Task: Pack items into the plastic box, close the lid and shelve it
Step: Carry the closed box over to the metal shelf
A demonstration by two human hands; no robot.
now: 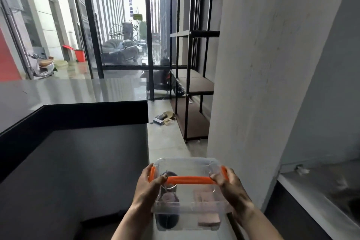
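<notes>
I hold a clear plastic box [187,165] with its lid on, in the air at the bottom centre. Its orange handle [190,180] lies across the lid. My left hand [149,187] grips the box's left side with the thumb by the handle's left end. My right hand [228,183] grips the right side in the same way. Through the clear walls I see a dark round object [168,218] on the left and a pinkish flat block [208,222] on the right. A black metal shelf unit [191,85] with brown boards stands ahead against the wall.
A dark counter [72,115] fills the left side, with a narrow floor passage between it and a grey wall [263,84]. Some litter [164,118] lies on the floor by the shelf's foot. A low grey ledge [311,197] is at the right. Glass windows are behind.
</notes>
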